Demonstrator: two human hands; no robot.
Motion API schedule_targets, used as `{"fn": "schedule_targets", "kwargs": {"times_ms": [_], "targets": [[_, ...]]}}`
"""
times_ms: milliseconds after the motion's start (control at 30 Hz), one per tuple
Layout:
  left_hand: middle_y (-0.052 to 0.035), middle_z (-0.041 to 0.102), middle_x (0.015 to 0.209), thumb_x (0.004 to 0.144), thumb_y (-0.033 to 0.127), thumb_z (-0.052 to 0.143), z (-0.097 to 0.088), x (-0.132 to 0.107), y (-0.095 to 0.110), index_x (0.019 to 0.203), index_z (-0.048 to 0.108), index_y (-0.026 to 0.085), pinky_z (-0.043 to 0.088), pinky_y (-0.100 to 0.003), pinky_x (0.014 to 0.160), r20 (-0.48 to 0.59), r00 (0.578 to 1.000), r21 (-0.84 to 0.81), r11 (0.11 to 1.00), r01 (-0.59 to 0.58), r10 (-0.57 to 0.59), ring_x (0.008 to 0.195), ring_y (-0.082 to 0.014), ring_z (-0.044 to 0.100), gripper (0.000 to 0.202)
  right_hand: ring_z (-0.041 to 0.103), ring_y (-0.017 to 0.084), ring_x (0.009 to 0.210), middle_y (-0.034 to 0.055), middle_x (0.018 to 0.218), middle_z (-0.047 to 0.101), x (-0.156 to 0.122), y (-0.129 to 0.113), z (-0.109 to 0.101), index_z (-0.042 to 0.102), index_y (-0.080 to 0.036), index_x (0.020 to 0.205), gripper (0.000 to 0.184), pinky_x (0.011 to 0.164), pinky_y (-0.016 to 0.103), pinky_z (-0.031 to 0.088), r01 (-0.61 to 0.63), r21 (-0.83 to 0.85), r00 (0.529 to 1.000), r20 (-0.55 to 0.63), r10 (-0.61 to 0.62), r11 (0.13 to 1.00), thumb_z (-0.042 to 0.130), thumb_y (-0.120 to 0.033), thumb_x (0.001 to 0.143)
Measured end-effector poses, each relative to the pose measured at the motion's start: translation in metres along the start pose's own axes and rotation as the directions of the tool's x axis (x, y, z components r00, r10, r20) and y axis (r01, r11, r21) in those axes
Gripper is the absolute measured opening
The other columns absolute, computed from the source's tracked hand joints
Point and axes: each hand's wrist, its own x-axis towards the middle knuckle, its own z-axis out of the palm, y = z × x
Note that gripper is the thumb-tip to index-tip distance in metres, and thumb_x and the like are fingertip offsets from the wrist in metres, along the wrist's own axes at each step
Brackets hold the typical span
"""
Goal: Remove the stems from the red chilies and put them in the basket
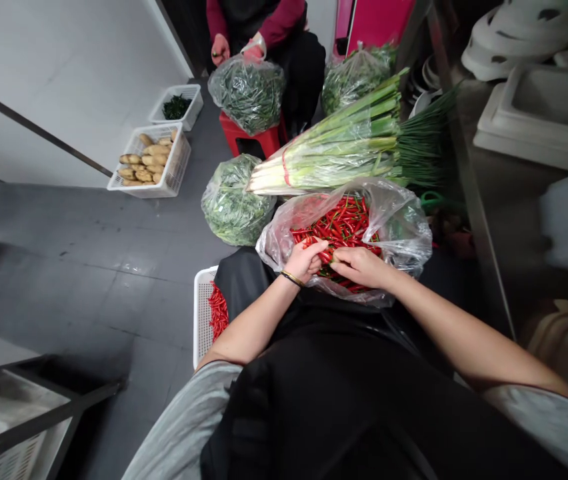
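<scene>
A clear plastic bag (284,223) full of red chili peppers (341,220) with green stems lies open on my lap. Over the peppers, my left hand (307,260) is closed around red chili peppers, some red showing at its thumb and fingers. Just to its right, my right hand (361,267) is closed in a pinch, its fingertips almost meeting the left hand. A bit of green stem shows at those fingertips; the rest of what they grip is hidden. Beside my left thigh, a white basket (198,320) holds loose red chili peppers (218,312).
Beyond the bag lie wrapped leeks (334,150) and a bag of greens (239,200). A co-worker's hands (221,50) are near another greens bag (248,93) by a red stool (231,137). A potato basket (177,177) stands left; a metal shelf (484,220) borders the right.
</scene>
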Motion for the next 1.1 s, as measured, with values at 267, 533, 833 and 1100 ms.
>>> {"fn": "schedule_targets", "kwargs": {"times_ms": [267,533,833,1100], "targets": [[0.0091,0.039,0.041,0.065,0.033,0.07,0.007,-0.002,-0.006,0.07,0.05,0.016,0.012,-0.018,0.034,-0.074,0.996,0.011,0.998,-0.057,0.058,0.029,-0.0024,0.027,0.027,0.048,0.013,0.057,0.0022,0.064,0.057,0.001,-0.021,0.016,0.053,-0.019,0.069,0.037,0.059,0.026,0.032,0.146,-0.042,0.987,0.075,-0.142,0.988,0.032,-0.033,0.096],[0.0082,0.041,0.043,0.065,0.042,0.074,-0.007,0.005,-0.001,0.076,0.053,0.015,0.01,-0.016,0.032,-0.044,0.998,-0.138,0.989,-0.051,0.046,0.029,-0.0023,0.027,0.036,0.049,0.012,0.053,-0.0002,0.059,0.056,0.003,-0.005,-0.032,0.052,-0.02,0.066,0.038,0.057,0.024,0.033,-0.024,-0.032,0.998,0.055,0.025,0.999,0.038,-0.04,0.094],[0.0035,0.052,0.046,0.065,0.043,0.071,-0.007,0.002,0.002,0.075,0.049,0.016,0.013,-0.017,0.031,0.048,0.979,0.044,0.98,0.196,-0.198,0.028,-0.0064,0.038,0.036,0.054,0.012,0.052,0.0005,0.057,0.062,0.014,0.0,-0.01,0.056,-0.018,0.066,0.038,0.057,0.024,0.037,-0.173,0.1,0.985,0.04,0.17,0.98,0.043,-0.043,0.091],[0.0077,0.049,0.047,0.071,0.05,0.068,0.005,-0.007,-0.007,0.08,0.048,0.017,0.026,-0.017,0.039,-0.098,0.977,0.262,0.952,-0.158,0.189,0.036,-0.0034,0.037,0.039,0.058,0.016,0.062,0.0052,0.069,0.066,0.019,0.002,-0.005,0.059,-0.018,0.07,0.029,0.062,0.027,0.039,-0.134,0.043,0.986,-0.097,0.137,0.99,0.052,-0.04,0.087]]}}
